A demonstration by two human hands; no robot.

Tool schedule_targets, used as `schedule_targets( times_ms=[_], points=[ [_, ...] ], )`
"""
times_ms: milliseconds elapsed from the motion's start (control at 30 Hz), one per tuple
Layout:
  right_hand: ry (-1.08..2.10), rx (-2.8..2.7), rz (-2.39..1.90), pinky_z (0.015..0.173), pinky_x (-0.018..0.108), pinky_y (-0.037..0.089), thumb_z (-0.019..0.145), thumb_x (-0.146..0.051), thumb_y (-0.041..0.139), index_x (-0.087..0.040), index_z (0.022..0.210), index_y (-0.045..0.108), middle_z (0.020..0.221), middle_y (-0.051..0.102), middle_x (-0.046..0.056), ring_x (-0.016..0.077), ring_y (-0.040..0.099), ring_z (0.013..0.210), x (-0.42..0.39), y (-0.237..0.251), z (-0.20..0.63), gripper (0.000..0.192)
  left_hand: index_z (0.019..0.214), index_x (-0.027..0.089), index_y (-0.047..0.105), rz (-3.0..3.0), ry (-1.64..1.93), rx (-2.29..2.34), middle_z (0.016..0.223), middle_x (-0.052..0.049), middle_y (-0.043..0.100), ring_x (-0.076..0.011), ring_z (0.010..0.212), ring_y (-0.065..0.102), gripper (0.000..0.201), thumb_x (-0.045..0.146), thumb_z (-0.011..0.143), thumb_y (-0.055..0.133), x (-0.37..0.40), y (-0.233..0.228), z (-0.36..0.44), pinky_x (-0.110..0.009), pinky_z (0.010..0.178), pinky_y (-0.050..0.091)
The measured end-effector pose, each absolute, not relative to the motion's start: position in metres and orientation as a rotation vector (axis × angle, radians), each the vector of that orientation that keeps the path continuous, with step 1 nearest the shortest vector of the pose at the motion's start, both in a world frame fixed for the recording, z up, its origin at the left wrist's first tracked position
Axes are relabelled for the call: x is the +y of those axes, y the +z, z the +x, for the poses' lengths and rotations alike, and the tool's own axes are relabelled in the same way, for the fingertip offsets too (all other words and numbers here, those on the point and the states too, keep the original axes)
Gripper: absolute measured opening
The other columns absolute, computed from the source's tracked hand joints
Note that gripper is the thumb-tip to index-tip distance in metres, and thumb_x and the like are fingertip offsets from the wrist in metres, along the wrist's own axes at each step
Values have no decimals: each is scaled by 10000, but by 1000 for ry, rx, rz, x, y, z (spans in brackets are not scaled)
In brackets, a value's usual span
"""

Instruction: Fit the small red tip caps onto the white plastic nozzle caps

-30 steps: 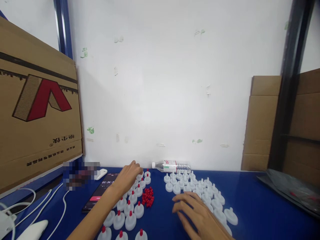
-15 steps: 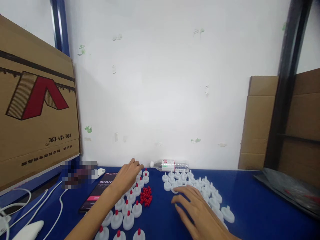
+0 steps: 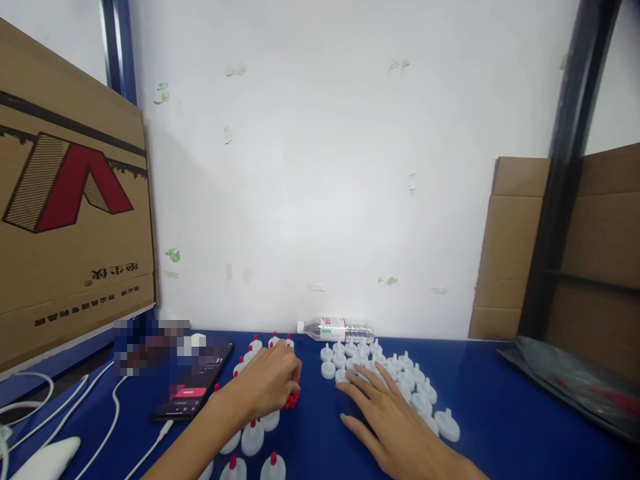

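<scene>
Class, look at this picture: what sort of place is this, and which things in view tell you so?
Probably a small workshop assembly bench. Rows of white caps stand on the blue table, some fitted with red tips, and cardboard boxes are stacked at the sides.

A water bottle (image 3: 334,329) lies on its side at the back of the blue desk (image 3: 500,407) — a phone (image 3: 194,390) and white cables (image 3: 100,427) sit left, beside a cardboard box (image 3: 70,213).

One head-worn view looks forward and slightly down (hands close below) across the blue table (image 3: 500,400) at the white wall (image 3: 325,167).
</scene>
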State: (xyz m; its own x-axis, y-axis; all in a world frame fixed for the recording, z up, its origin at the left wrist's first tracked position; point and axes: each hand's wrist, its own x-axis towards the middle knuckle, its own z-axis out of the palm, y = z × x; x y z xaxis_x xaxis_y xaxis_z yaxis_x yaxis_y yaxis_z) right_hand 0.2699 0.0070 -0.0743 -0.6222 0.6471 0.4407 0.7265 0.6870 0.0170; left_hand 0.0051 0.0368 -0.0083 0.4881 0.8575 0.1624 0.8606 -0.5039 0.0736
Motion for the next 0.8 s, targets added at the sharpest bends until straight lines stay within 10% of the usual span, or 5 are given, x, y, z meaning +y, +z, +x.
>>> schedule_targets(
  times_ms=[467,800],
  points=[
    [-155,-2495,-1048,1204,575,306,1057,-437,461,-251,1505,460,1483,550,94,307,458,1410,12,-81,274,485,733,217,716,-2792,-201,-1618,863,-48,716,-225,803,667,110,132,787,670,29,-11,10,-277,637,414],
    [-23,-2396,-1075,1103,500,425,1005,-302,585,-254,1192,631,1155,727,30,244,682,1067,1,-70,264,198,874,229,710,-2724,-260,-1589,959,-73,709,-251,873,668,160,215,932,562,28,-8,13,-318,716,434]
  ],
)
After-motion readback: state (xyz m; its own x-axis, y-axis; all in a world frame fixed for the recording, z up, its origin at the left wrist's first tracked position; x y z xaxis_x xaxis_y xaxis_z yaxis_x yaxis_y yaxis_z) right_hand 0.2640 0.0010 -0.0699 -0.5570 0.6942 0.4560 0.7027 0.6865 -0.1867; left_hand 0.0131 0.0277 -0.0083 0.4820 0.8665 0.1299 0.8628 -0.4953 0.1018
